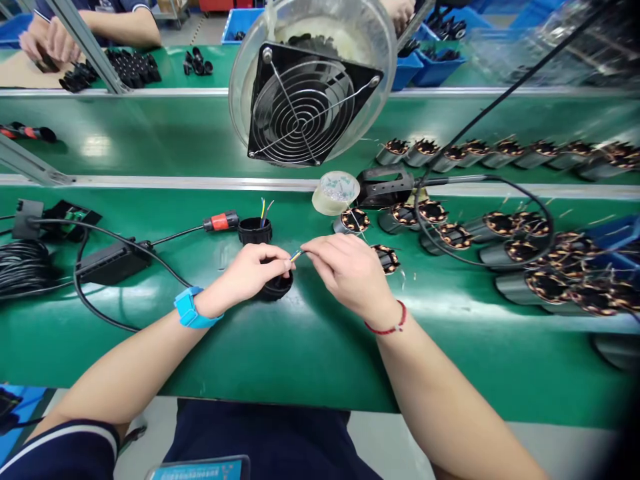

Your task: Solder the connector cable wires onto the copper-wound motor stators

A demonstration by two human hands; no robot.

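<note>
Thin coloured wires (pixel 297 255), blue and yellow among them, run between my two hands at the middle of the bench. My left hand (pixel 263 267) pinches them with thumb and fingers above a round black housing (pixel 276 288), which it partly hides. From the right, my right hand (pixel 347 270) closes its fingertips on the other end of the wires. Behind my left hand stands a second black housing (pixel 255 231) with yellow and blue wires sticking up. Just past my right hand sit metal motor stators with copper windings (pixel 354 220).
A fan with a wire guard (pixel 300 123) hangs ahead. Rows of stators (pixel 537 280) fill the right side. On the left lie a black adapter (pixel 115 261), cables and an orange-black connector (pixel 221 221). A translucent round tub (pixel 336 193) stands centrally. Across the bench, another person's hands (pixel 50 43) handle black parts.
</note>
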